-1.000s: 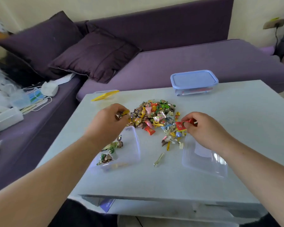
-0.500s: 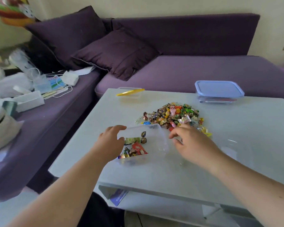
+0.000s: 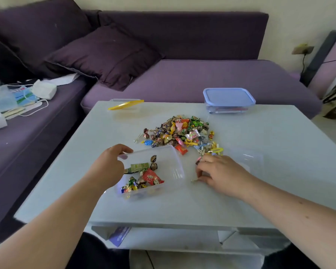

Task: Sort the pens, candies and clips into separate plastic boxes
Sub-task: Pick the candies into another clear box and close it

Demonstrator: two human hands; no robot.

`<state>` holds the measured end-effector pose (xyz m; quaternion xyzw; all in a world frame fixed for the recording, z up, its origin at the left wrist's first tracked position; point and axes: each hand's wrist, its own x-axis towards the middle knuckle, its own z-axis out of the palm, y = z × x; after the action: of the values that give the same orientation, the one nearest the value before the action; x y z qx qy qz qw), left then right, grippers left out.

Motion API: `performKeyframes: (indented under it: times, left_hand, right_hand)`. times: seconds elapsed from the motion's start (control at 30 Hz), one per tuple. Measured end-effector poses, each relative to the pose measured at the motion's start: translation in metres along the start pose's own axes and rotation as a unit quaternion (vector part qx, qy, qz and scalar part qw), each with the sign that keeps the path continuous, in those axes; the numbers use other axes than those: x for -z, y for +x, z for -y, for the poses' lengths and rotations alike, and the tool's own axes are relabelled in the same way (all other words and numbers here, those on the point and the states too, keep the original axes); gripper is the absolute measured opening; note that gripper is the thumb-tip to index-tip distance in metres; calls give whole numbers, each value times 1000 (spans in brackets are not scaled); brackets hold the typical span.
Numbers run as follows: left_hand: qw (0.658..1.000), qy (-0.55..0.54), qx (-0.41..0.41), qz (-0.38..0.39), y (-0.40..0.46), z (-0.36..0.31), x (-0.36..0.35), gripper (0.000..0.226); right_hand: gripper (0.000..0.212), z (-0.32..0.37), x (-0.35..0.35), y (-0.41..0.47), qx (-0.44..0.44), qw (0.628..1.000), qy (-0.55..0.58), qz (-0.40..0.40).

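1. Sofa (image 3: 182,82), purple, behind and left of the table; dark cushion (image 3: 107,55) on its seat; white pouch (image 3: 44,91) and papers on the left section.
2. Table (image 3: 279,171), pale top, carrying all items below.
3. Yellow-lidded box (image 3: 125,104), clear, at the far edge left of centre; lid sits askew on it.
4. Left hand (image 3: 109,167), near the front-left part of the tabletop; fingers curled over the left rim of the candy box, thumb on the far wall, gripping it.
5. Candy box (image 3: 175,167), clear plastic, open, front-centre of the table; holds about ten wrapped candies (image 3: 144,175) gathered in its left and near part.
6. Mixed pile (image 3: 178,133), centre of the table, just beyond the candy box: wrapped candies at left and far side, small clips (image 3: 211,149) trailing off its right near edge.
7. Right hand (image 3: 219,171), just right of the candy box and nearer than the pile; fingers bent down to the tabletop, pinching a small dark item (image 3: 198,162) at the fingertips; a pale clip (image 3: 194,180) lies on the table under the thumb.
8. Empty clear box (image 3: 250,158), right of the right hand, hard to make out against the tabletop.
9. Blue-lidded box (image 3: 229,98), closed, at the far edge right of centre; contents red and dark, not identifiable.
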<state>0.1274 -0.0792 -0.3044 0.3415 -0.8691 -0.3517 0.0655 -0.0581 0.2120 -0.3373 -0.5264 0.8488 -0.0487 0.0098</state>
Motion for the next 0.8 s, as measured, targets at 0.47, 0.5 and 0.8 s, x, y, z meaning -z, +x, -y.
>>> performKeyframes:
  times: [0.47, 0.5, 0.8]
  left_hand:
    - [973, 140, -179, 33, 24, -48, -25, 21]
    - [956, 187, -225, 14, 31, -59, -26, 24]
    - [865, 336, -261, 266, 112, -139, -73, 45]
  right_hand:
    - [64, -39, 24, 81, -27, 999, 22, 15]
    - [61, -38, 21, 86, -23, 999, 22, 34]
    - [36, -91, 14, 61, -95, 990, 102, -29]
